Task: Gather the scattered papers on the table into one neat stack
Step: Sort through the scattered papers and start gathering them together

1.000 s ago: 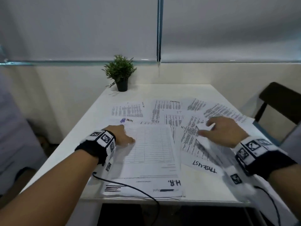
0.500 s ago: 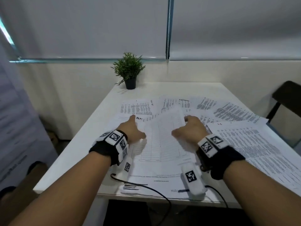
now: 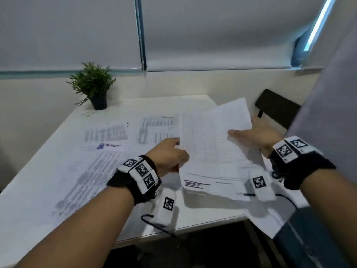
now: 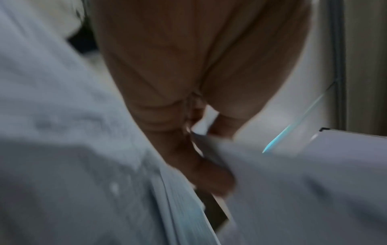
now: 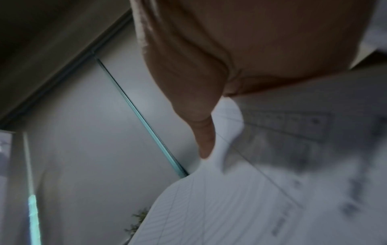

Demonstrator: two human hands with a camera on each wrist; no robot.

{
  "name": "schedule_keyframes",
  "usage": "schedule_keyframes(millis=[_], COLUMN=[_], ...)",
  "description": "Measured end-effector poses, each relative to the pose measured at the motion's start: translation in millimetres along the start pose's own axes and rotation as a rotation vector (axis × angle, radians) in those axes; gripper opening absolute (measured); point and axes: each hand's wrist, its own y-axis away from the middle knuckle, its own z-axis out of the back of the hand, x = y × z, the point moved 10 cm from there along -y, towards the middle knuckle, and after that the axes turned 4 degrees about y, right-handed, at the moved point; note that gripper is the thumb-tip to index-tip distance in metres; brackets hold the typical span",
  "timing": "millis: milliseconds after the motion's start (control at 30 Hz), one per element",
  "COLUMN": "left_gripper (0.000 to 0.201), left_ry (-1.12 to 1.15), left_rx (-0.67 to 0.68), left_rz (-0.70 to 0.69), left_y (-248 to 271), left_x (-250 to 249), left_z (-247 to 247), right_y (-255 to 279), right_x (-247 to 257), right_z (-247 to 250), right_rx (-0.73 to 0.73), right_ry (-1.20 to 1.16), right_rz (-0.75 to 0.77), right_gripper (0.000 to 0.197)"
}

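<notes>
A bundle of printed papers [image 3: 212, 144] is lifted off the white table [image 3: 193, 217] at the right, tilted up toward me. My left hand [image 3: 170, 155] pinches the bundle's left edge, thumb on top. My right hand [image 3: 257, 132] grips the right edge, thumb lying across the top sheet and fingers behind. In the left wrist view the fingers [image 4: 201, 172] clamp the papers' edge [image 4: 261, 174]. The right wrist view shows my thumb [image 5: 204, 140] pressed on the gridded sheet [image 5: 240, 207]. More scattered papers [image 3: 92, 171] lie flat across the table's left and middle.
A small potted plant [image 3: 92, 84] stands at the table's far left corner by the wall. A dark chair [image 3: 276, 107] sits beyond the right side. Another sheet [image 3: 270, 219] hangs over the table's near right edge. Cables trail from both wrists.
Both hands closed on the gridded sheets and raised them off the table, carrying them to the right. My head turned, so the table now sits further left in view.
</notes>
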Motion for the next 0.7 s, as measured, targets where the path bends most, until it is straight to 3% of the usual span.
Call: schedule_keyframes(millis=[100,200,267,333,433,533,633,700], left_gripper=[0.030,0.009,0.009,0.014,0.016,0.019,0.020,0.023], left_ry=[0.071,-0.074,-0.121,-0.185,-0.348,-0.448,-0.656,-0.857], left_rx=[-0.052,-0.046,0.024,0.044,-0.017,-0.189,-0.389,-0.458], left_rz=[0.023,0.111,0.211,0.221,0.089,0.037,0.032,0.135], left_y=[-15.7,-16.1,-9.2,-8.3,-7.8,5.0,24.7,39.4], left_x=[17.1,32.1,40.0,38.2,14.4,-5.8,-18.6,-13.9], left_z=[-46.9,-83.5,-99.0,-92.6,-49.3,22.6,103.8,150.7], right_y=[-5.4,-7.5,-8.7,-11.1,-14.0,-17.4,-14.4,-4.8], right_x=[-41.2,-55.5,-61.4,-68.0,-59.8,-21.3,28.8,57.2], right_z=[28.4,43.9,43.4,38.7,31.9,6.5,-52.3,-98.4], right_rx=[-0.031,-0.089,-0.112,-0.104,-0.150,-0.177,0.010,0.161], right_ry=[0.309,0.548,0.625,0.632,0.689,0.793,0.657,0.553], right_rz=[-0.155,-0.181,-0.171,-0.158,-0.132,-0.044,0.101,0.156], right_gripper=[0.028,0.036,0.048,0.058,0.065,0.062,0.048,0.042])
